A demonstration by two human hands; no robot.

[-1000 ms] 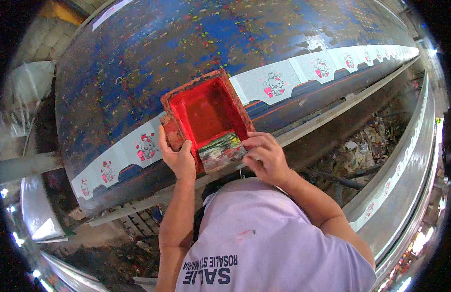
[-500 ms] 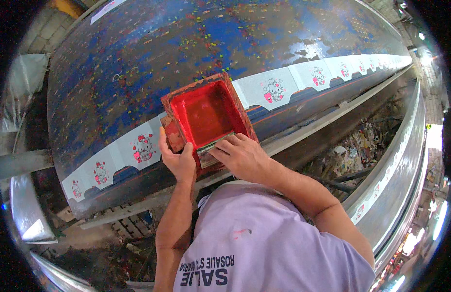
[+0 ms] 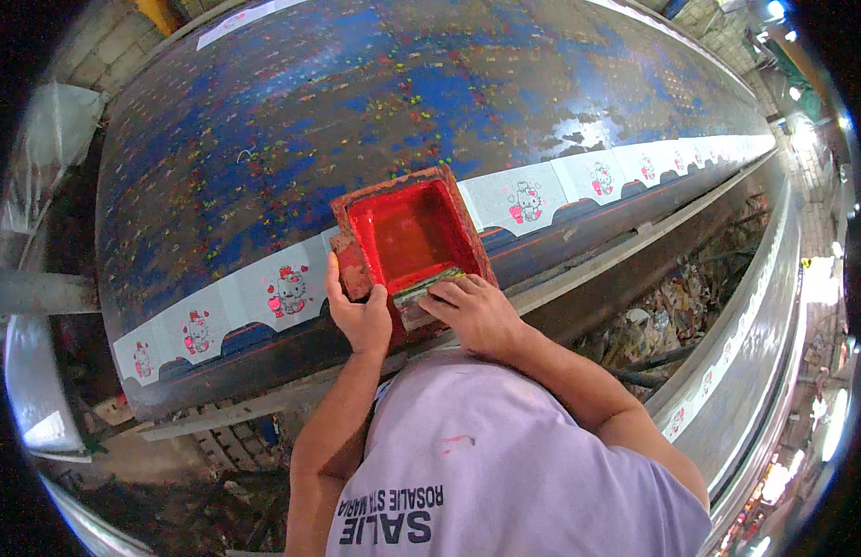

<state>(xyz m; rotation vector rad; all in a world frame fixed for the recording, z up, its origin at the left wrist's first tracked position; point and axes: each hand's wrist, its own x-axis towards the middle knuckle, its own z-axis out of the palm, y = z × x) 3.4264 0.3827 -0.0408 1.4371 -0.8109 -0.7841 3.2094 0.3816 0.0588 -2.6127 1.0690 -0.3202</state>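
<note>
A small screen-printing frame (image 3: 468,232) with a stained reddish-brown wooden rim lies over the row of white cloth pieces (image 3: 570,176), red ink covering its inside. My left hand (image 3: 363,320) is closed on the block at the frame's left side, thumb near its lower left corner. Against the near inner edge of the frame stands a squeegee (image 3: 414,306) with a flat, pale handle. The fingers of my right hand (image 3: 482,314) are curled over this squeegee, covering its right part. Pink and black cartoon cat prints show on cloth pieces to both sides; whatever lies under the frame is hidden.
The long, dark printing table (image 3: 217,204) is speckled with blue, red and yellow paint. A ledge (image 3: 579,278) runs along its near side. Scraps (image 3: 649,330) lie in the gap before a second table (image 3: 728,408) on the right, which also bears printed cloth.
The whole view has shifted slightly, so table, cloth and frame sit a little lower in the picture. Both hands keep their hold, and the squeegee stays at the frame's near edge.
</note>
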